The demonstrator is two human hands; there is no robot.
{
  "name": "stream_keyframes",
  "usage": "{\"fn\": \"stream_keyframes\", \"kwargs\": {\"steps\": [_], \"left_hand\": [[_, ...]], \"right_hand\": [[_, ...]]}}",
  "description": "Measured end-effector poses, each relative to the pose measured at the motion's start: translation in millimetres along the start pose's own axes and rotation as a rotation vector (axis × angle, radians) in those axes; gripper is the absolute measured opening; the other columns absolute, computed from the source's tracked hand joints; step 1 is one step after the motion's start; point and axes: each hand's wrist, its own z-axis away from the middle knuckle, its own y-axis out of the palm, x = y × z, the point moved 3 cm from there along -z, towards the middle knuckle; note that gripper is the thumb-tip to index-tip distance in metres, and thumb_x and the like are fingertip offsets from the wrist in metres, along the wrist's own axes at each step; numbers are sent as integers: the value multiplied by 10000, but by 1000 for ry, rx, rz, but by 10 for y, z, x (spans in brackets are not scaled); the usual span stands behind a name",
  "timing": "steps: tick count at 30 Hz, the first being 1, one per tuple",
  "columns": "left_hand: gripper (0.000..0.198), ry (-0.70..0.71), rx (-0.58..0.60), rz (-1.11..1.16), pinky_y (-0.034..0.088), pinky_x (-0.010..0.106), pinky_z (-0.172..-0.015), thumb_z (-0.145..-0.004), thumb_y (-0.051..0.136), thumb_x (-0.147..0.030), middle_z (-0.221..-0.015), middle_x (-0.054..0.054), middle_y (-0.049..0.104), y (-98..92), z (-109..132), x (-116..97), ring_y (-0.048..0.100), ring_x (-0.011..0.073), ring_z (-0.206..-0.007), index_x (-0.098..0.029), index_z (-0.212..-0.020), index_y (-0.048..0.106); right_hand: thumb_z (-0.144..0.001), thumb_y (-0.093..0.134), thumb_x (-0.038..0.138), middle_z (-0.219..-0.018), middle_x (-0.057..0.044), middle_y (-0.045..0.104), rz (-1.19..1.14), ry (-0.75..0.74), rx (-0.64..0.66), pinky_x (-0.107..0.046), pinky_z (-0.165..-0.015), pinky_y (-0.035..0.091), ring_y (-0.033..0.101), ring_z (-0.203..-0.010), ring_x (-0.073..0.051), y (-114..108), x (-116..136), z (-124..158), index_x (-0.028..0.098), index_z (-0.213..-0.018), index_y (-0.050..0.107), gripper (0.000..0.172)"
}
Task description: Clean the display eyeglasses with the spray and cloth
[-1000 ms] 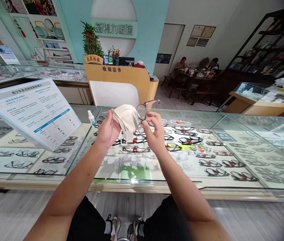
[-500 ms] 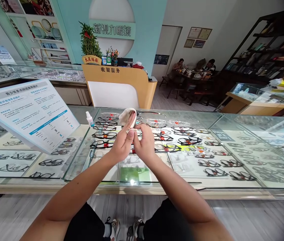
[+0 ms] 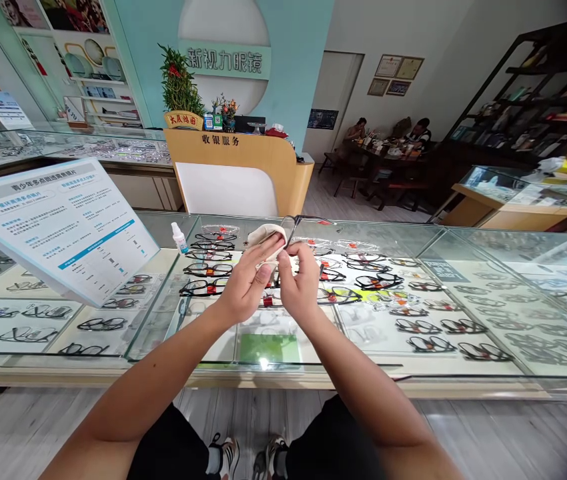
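Fingers of your left hand [image 3: 247,288] grip a cream cloth [image 3: 265,233], and those of your right hand [image 3: 301,283] pinch a pair of glasses [image 3: 295,224] at its edge, both above the counter [image 3: 363,386]. Near the counter's far edge stands a small white bottle [image 3: 179,238], with a printed sign [image 3: 58,220] on the left side.

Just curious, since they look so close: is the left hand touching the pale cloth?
Touching. The head view shows the left hand with its fingers lying against the pale cloth, inside its fold.
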Motion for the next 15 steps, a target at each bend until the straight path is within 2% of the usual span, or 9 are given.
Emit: {"fn": "stream_keyframes", "kwargs": {"steps": [3,5,8,12,15], "left_hand": [[507,9,-9,-16,414,504,-1378,-1214,426,-393,-1689,90,651,-34,-18,-24,579,291,-1612,-317,-1672,630],[516,12,-8,-24,413,506,-1378,-1215,411,-403,-1688,102,651,-34,-19,-32,578,294,-1611,-296,-1665,639],[556,28,56,-67,377,539,-1406,-1208,419,-419,-1757,119,571,16,1,-29,506,311,-1668,-274,-1726,560],[615,19,165,-148,338,572,-1425,-1198,424,-418,-1825,123,469,105,39,-16,408,321,-1728,-274,-1796,435],[604,8,212,-163,352,570,-1410,-1195,417,-425,-1798,122,511,139,39,-46,452,323,-1703,-276,-1778,474]], "right_hand": [[-1130,594,430,-898,-3,617,-154,131,-6,-363,-816,455,558,-827,-200,-14,-20,-35,263,-953,571,244],[-1103,625,481,-887,8,594,-300,255,-10,-342,-792,463,534,-808,-189,-4,-60,-52,267,-936,555,280],[-1030,693,514,-920,7,598,-455,395,-43,-328,-823,497,547,-850,-189,10,-142,-76,272,-941,544,297],[-962,755,518,-959,-7,632,-573,491,-91,-352,-940,553,629,-943,-203,3,-229,-113,280,-935,529,329],[-949,759,560,-1007,-30,701,-624,544,-114,-386,-964,589,684,-996,-226,-27,-266,-147,290,-937,513,366]]}}
